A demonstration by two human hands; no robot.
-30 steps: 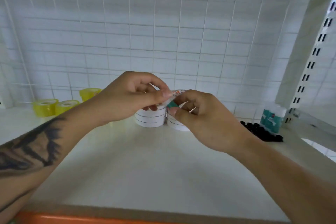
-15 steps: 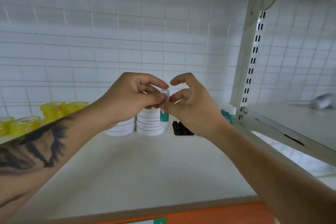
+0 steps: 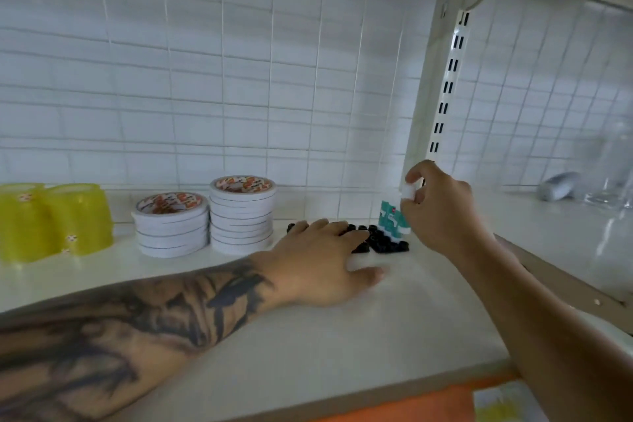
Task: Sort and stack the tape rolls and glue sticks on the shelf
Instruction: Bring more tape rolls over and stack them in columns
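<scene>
Two stacks of white tape rolls (image 3: 241,214) are seen on the white shelf (image 3: 308,336), while a white-capped teal glue stick (image 3: 407,193) is pinched by the right hand (image 3: 442,212) and the left hand (image 3: 322,260) is laid flat, fingers relaxed, on small black pieces (image 3: 383,241).

A stationery shop's display shelf (image 3: 342,346); white slotted upright (image 3: 448,79), wire-grid backing (image 3: 239,79); stacked tape rolls (image 3: 241,212) and glue sticks (image 3: 390,217) as stock.
</scene>
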